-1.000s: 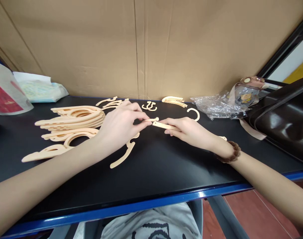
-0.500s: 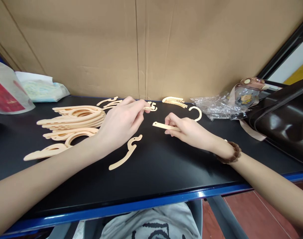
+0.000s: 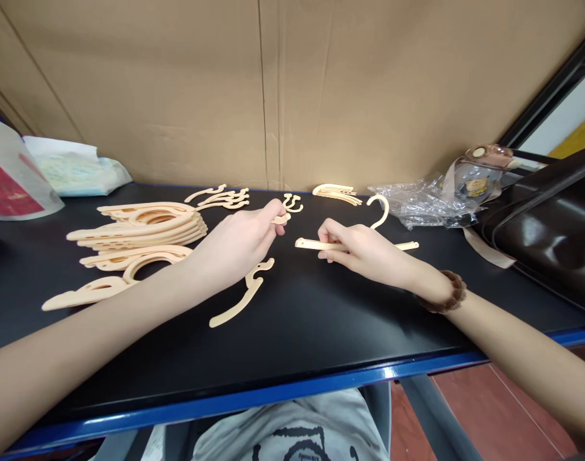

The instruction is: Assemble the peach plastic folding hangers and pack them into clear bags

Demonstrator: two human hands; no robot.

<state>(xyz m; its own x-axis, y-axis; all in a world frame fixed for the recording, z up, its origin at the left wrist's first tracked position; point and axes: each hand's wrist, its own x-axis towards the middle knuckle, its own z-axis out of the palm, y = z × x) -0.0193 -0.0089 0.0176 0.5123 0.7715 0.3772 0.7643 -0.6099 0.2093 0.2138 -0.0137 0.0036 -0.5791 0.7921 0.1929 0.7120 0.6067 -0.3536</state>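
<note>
My left hand (image 3: pixel 241 240) is closed, pinching a small beige wooden piece (image 3: pixel 282 219) at its fingertips above the black table (image 3: pixel 292 320). My right hand (image 3: pixel 362 251) grips a long thin wooden bar (image 3: pixel 307 244) that lies flat and points left; its far end shows beyond the hand near a wooden hook (image 3: pixel 381 211). A curved wooden arm piece (image 3: pixel 241 294) lies just below my left hand.
A stack of curved wooden hanger parts (image 3: pixel 138 234) lies at the left. Small clips (image 3: pixel 292 203) and thin strips (image 3: pixel 336 193) sit at the back by the cardboard wall. Crumpled clear plastic (image 3: pixel 421 202) and a dark bag (image 3: pixel 546 230) are at the right; bags (image 3: pixel 13 179) stand far left.
My left hand pulled away from the bar toward the back clips, then came back nearer with a small piece pinched. The right hand kept hold of the bar.
</note>
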